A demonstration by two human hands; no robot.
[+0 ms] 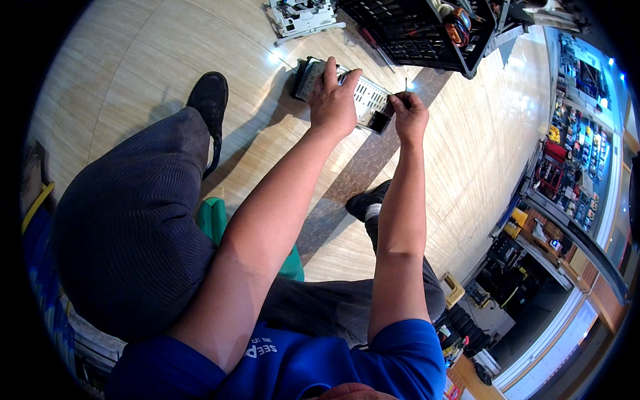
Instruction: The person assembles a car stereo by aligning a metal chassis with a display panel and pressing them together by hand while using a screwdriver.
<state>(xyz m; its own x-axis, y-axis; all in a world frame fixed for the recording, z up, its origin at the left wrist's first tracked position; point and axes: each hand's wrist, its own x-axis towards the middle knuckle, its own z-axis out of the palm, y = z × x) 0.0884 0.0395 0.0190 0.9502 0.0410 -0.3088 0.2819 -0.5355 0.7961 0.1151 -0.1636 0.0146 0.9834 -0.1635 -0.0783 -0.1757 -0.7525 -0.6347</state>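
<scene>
A flat metal device case (371, 98) with rows of slots in its silvery top is held just above the tiled floor, its dark end pointing left. Across its left part lies my left hand (333, 107), fingers bent over the top and edge, gripping it. My right hand (409, 119) is at the case's right end, thumb and fingers pinched together. A thin dark piece (406, 85) sticks up from that pinch; its kind is too small to tell. Beside the near right corner of the case a dark square part or opening (379, 122) shows.
A black plastic crate (427, 41) stands beyond the case, with an orange-and-dark item (458, 27) on it. By it lies a slim tool with a dark red handle (368, 37). A whitish metal frame (303, 19) is at the far left. Under me is a green stool (213, 217).
</scene>
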